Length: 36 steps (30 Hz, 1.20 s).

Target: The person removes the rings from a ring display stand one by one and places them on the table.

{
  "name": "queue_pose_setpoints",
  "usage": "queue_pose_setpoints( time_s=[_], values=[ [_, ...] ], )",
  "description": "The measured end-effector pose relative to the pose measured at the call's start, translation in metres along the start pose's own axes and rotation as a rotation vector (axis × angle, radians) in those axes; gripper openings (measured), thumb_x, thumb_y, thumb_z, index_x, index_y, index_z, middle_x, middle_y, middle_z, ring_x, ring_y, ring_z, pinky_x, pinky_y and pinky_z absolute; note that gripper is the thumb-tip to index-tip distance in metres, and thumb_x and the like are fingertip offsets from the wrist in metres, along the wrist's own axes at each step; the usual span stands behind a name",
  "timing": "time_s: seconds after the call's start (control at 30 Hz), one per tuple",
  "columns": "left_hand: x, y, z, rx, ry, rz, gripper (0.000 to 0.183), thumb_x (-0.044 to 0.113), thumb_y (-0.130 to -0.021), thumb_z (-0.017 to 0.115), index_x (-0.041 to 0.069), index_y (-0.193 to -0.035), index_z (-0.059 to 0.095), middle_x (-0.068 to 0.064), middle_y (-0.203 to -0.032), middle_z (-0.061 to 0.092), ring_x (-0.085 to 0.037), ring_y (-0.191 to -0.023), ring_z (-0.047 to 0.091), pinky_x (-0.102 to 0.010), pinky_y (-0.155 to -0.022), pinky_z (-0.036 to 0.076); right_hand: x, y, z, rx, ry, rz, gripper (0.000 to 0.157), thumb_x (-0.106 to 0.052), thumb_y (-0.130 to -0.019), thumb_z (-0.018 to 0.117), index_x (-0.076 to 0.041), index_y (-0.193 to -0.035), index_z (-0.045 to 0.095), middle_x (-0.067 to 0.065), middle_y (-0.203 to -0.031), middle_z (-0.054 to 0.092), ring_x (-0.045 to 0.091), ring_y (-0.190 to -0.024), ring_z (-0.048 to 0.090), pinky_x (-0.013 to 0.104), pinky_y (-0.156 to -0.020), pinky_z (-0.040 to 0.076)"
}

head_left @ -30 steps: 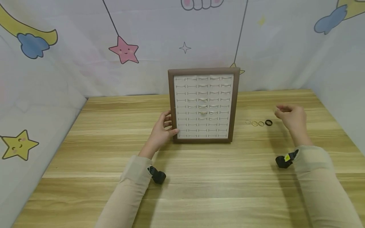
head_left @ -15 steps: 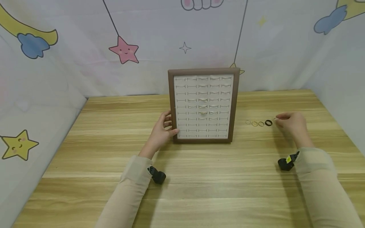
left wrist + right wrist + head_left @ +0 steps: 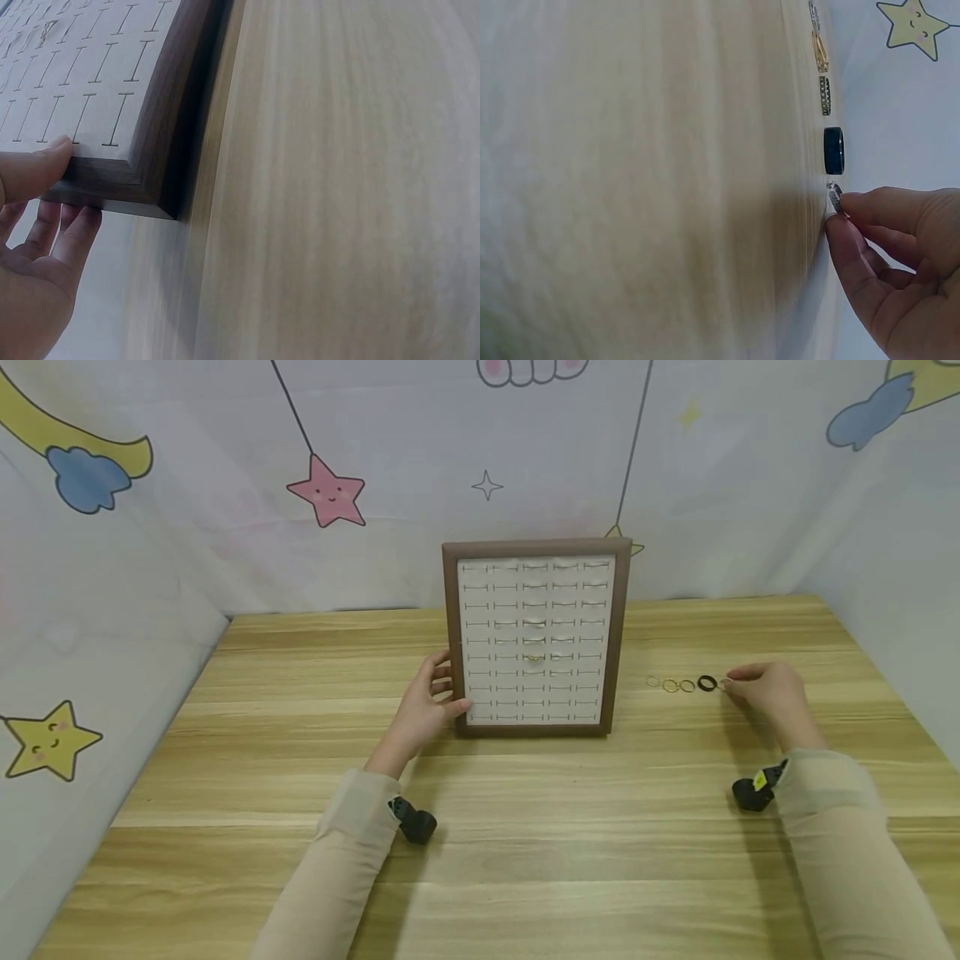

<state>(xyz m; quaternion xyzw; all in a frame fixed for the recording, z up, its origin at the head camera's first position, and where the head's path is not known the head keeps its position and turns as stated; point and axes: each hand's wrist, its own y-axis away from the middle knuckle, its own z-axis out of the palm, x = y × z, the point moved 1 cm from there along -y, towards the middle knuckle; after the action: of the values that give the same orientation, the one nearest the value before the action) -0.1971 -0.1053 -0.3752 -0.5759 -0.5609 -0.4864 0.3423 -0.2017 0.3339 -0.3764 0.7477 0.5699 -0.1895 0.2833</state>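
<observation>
A framed ring display board (image 3: 537,635) with a brown rim and slotted white face stands upright mid-table. My left hand (image 3: 424,706) grips its left edge; in the left wrist view the thumb (image 3: 37,169) lies on the face and the fingers are behind the rim. Between thumb and finger, my right hand (image 3: 772,693) pinches a small silver ring (image 3: 835,198) at the table surface. Right beside it lies a black ring (image 3: 834,151). Farther left in the row are two gold-toned rings (image 3: 671,686) and a thin pale ring (image 3: 652,681).
Several rings sit in the board's slots, one gold ring (image 3: 533,657) among them. The wooden table (image 3: 570,860) reaches back to a white patterned curtain (image 3: 405,527). Each wrist carries a black camera (image 3: 752,793).
My right hand has come down and toward me, bringing the small silver ring to the table at the right end of the row. The left hand and board have not moved.
</observation>
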Motion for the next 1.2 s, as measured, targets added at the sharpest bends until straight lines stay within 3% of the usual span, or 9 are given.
queue_pose_setpoints(
  time_s=[0.13, 0.23, 0.4, 0.5, 0.63, 0.77, 0.9, 1.03, 1.2],
  values=[
    [0.001, 0.000, 0.000, 0.001, 0.003, -0.005, 0.077, -0.003, -0.085, 0.065, 0.017, -0.148, 0.025, -0.013, -0.141, 0.040, -0.030, -0.132, 0.043, -0.040, -0.111, 0.039, 0.000, 0.000, -0.001, 0.012, -0.003, 0.001, 0.042, -0.021, -0.094, 0.054, 0.012, -0.119, 0.056, 0.031, -0.117, 0.059, 0.034, -0.099, 0.061, 0.054, -0.094, 0.043],
    [0.001, 0.000, 0.000, 0.001, 0.009, -0.005, 0.077, -0.003, -0.085, 0.065, 0.017, -0.148, 0.025, -0.013, -0.140, 0.040, -0.030, -0.131, 0.043, -0.040, -0.112, 0.039, -0.002, 0.001, -0.001, 0.023, -0.010, -0.001, 0.042, -0.020, -0.094, 0.052, 0.010, -0.123, 0.054, 0.031, -0.117, 0.059, 0.024, -0.088, 0.062, 0.044, -0.084, 0.048],
    [0.002, 0.001, 0.000, 0.002, 0.008, -0.001, 0.077, -0.003, -0.085, 0.065, 0.017, -0.148, 0.025, -0.014, -0.140, 0.040, -0.031, -0.132, 0.043, -0.040, -0.112, 0.039, -0.018, 0.002, -0.001, 0.083, -0.025, -0.013, 0.044, -0.022, -0.096, 0.045, 0.006, -0.130, 0.050, 0.031, -0.127, 0.051, 0.040, -0.110, 0.050, 0.033, -0.075, 0.045],
    [0.002, 0.001, 0.000, 0.004, 0.002, -0.002, 0.077, -0.003, -0.085, 0.065, 0.018, -0.148, 0.025, -0.014, -0.140, 0.040, -0.031, -0.132, 0.043, -0.040, -0.112, 0.039, -0.032, 0.003, -0.001, 0.166, -0.030, -0.055, 0.043, -0.023, -0.097, 0.045, 0.003, -0.131, 0.052, 0.028, -0.125, 0.054, 0.039, -0.110, 0.052, 0.023, -0.066, 0.043],
    [0.002, 0.001, 0.000, 0.004, 0.003, -0.001, 0.077, -0.003, -0.085, 0.065, 0.018, -0.148, 0.025, -0.014, -0.141, 0.040, -0.031, -0.132, 0.043, -0.040, -0.112, 0.039, -0.056, 0.008, 0.000, 0.269, -0.065, -0.125, 0.041, -0.024, -0.097, 0.048, -0.002, -0.131, 0.054, 0.022, -0.122, 0.058, 0.019, -0.097, 0.056, 0.009, -0.058, 0.038],
    [0.002, 0.001, 0.000, 0.005, 0.005, -0.001, 0.077, -0.003, -0.085, 0.065, 0.018, -0.148, 0.025, -0.013, -0.140, 0.040, -0.031, -0.132, 0.043, -0.040, -0.112, 0.039, -0.083, 0.018, 0.003, 0.347, -0.130, -0.216, 0.038, -0.026, -0.095, 0.051, -0.006, -0.127, 0.059, 0.018, -0.118, 0.062, -0.007, -0.082, 0.047, 0.004, -0.056, 0.037],
    [0.002, 0.001, 0.001, 0.002, 0.012, 0.010, 0.079, -0.005, -0.084, 0.065, 0.017, -0.148, 0.025, -0.015, -0.140, 0.040, -0.033, -0.131, 0.044, -0.041, -0.112, 0.039, -0.111, 0.033, 0.009, 0.393, -0.198, -0.340, 0.032, -0.023, -0.094, 0.055, -0.008, -0.120, 0.064, 0.017, -0.112, 0.065, -0.018, -0.076, 0.045, 0.002, -0.062, 0.040],
    [0.002, 0.001, 0.001, 0.004, 0.012, 0.012, 0.079, -0.005, -0.083, 0.066, 0.015, -0.148, 0.025, -0.016, -0.140, 0.041, -0.034, -0.130, 0.044, -0.043, -0.111, 0.039, -0.136, 0.046, 0.018, 0.381, -0.229, -0.469, 0.027, -0.016, -0.092, 0.058, -0.004, -0.114, 0.067, 0.016, -0.111, 0.067, -0.015, -0.079, 0.049, 0.003, -0.070, 0.043],
    [0.001, 0.000, 0.001, 0.004, 0.022, 0.009, 0.080, -0.006, -0.083, 0.066, 0.015, -0.148, 0.025, -0.017, -0.140, 0.041, -0.034, -0.130, 0.044, -0.043, -0.109, 0.041, -0.156, 0.057, 0.036, 0.322, -0.167, -0.596, 0.022, -0.008, -0.090, 0.059, -0.002, -0.109, 0.067, 0.014, -0.105, 0.069, 0.010, -0.087, 0.059, 0.003, -0.068, 0.042]
  ],
)
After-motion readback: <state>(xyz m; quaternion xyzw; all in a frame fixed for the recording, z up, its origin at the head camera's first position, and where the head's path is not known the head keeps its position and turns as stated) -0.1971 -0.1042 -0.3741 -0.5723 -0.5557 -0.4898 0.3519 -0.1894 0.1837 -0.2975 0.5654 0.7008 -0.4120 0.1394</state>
